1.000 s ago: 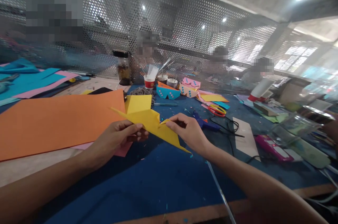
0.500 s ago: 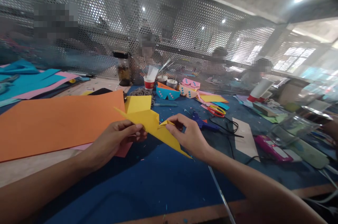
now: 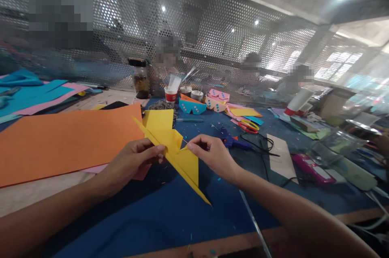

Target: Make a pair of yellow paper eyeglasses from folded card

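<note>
A folded piece of yellow paper (image 3: pixel 188 163), with a notch in its upper edge, is held above the blue table surface (image 3: pixel 158 213). My left hand (image 3: pixel 141 152) pinches its left part between thumb and fingers. At the notch, my right hand (image 3: pixel 209 150) grips the paper's edge with thumb and forefinger. Behind my left hand lies a large orange sheet (image 3: pixel 69 140), and another yellow sheet (image 3: pixel 159 119) shows just beyond the held paper. A blue glue gun (image 3: pixel 234 140) rests to the right of my right hand.
Folded paper shapes (image 3: pixel 192 105) and paper cups (image 3: pixel 170 95) stand near the perforated metal screen (image 3: pixel 200 31). A lidded jar (image 3: pixel 141 82) is beside them. Scissors (image 3: pixel 249 125), a black cord (image 3: pixel 267 144) and a pink device (image 3: pixel 313 169) lie rightward. People sit beyond the screen.
The yellow paper has turned in my hands; its lower tip now points further down and left, and its folded thickness shows more. My right hand has shifted slightly, still gripping.
</note>
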Demonstrator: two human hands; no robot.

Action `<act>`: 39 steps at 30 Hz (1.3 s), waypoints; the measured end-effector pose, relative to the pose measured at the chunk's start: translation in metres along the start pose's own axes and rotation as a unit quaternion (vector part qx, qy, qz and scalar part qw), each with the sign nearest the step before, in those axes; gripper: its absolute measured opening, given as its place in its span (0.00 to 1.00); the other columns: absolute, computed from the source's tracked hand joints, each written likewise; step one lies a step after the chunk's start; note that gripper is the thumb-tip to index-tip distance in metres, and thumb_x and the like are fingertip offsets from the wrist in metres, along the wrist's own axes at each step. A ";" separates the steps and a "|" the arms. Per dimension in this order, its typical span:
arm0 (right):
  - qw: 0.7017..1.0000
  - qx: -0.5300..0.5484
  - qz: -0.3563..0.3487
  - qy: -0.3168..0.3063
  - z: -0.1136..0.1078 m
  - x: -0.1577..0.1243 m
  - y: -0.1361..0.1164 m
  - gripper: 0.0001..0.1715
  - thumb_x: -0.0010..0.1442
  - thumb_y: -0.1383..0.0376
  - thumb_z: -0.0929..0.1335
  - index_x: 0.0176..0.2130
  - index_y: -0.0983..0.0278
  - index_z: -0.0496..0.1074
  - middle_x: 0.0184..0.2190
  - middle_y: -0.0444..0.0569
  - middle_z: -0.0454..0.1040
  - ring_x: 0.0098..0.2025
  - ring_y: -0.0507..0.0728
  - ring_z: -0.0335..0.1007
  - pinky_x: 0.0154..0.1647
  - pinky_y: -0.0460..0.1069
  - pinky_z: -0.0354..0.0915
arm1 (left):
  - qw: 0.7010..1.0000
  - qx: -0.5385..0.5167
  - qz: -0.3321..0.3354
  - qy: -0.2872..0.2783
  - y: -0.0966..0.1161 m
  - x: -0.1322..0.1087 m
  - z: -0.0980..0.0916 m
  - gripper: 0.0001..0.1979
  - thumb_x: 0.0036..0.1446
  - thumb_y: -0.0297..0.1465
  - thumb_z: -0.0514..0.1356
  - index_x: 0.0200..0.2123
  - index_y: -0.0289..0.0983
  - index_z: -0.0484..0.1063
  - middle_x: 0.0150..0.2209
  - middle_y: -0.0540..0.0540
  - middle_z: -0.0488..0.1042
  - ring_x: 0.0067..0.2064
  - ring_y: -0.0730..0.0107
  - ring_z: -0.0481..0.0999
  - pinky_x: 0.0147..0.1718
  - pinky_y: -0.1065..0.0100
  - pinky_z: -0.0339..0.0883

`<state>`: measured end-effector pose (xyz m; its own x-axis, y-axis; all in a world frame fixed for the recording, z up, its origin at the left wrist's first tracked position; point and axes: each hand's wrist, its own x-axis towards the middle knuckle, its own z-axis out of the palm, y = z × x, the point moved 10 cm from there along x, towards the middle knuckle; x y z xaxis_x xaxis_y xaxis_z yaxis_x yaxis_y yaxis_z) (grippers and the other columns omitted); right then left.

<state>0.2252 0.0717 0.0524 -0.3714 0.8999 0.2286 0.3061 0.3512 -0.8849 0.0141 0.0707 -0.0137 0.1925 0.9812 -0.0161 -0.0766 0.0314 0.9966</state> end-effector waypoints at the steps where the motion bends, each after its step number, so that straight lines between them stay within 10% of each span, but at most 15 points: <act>1: 1.000 0.001 0.001 -0.004 0.001 0.000 0.000 0.15 0.67 0.56 0.71 0.39 0.64 0.81 0.34 0.46 0.80 0.36 0.55 0.71 0.38 0.48 0.64 | 1.000 0.001 -0.007 0.000 -0.002 0.000 0.000 0.15 0.57 0.46 0.77 0.36 0.40 0.86 0.31 0.48 0.84 0.35 0.69 0.81 0.37 0.72 0.75; 13: 0.991 0.102 0.024 -0.081 0.017 0.000 -0.003 0.14 0.65 0.55 0.74 0.40 0.63 0.77 0.38 0.46 0.81 0.40 0.55 0.76 0.45 0.50 0.69 | 0.994 0.088 -0.062 -0.009 -0.002 -0.011 0.011 0.22 0.53 0.52 0.75 0.36 0.38 0.83 0.31 0.41 0.86 0.29 0.59 0.85 0.17 0.73 0.58; 20: 0.992 0.101 0.045 -0.059 0.015 -0.001 -0.001 0.18 0.59 0.53 0.77 0.34 0.63 0.74 0.29 0.40 0.73 0.31 0.52 0.68 0.35 0.48 0.63 | 0.991 0.076 -0.066 -0.085 -0.006 -0.012 0.027 0.22 0.55 0.50 0.76 0.41 0.39 0.86 0.35 0.41 0.88 0.36 0.54 0.88 0.33 0.64 0.80; 27: 0.996 0.062 0.036 -0.055 0.014 -0.002 -0.001 0.15 0.63 0.55 0.73 0.33 0.62 0.72 0.26 0.39 0.69 0.29 0.51 0.64 0.31 0.48 0.58 | 0.987 0.070 -0.055 -0.137 -0.007 -0.015 0.035 0.17 0.57 0.49 0.76 0.37 0.41 0.86 0.33 0.45 0.88 0.34 0.63 0.87 0.39 0.67 0.80; 35: 0.993 0.079 0.047 -0.079 0.018 -0.001 0.002 0.14 0.64 0.56 0.74 0.33 0.62 0.71 0.27 0.41 0.75 0.30 0.52 0.71 0.35 0.48 0.64 | 0.993 0.074 -0.073 -0.053 0.000 -0.012 0.022 0.21 0.54 0.48 0.76 0.30 0.39 0.75 0.27 0.50 0.80 0.26 0.70 0.80 0.18 0.76 0.45; 39: 0.990 0.086 0.064 -0.097 0.022 -0.002 0.005 0.13 0.65 0.59 0.73 0.33 0.61 0.71 0.26 0.41 0.75 0.29 0.51 0.70 0.32 0.46 0.64 | 0.994 0.088 -0.072 -0.001 0.012 -0.014 0.020 0.26 0.48 0.52 0.77 0.34 0.40 0.74 0.24 0.54 0.74 0.22 0.73 0.71 0.18 0.76 0.46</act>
<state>0.2081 0.0655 0.0385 -0.5047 0.8623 0.0424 0.2141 0.1726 -0.9614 0.0300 0.0540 0.0003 0.1909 0.9687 -0.1586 0.1244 0.1364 0.9828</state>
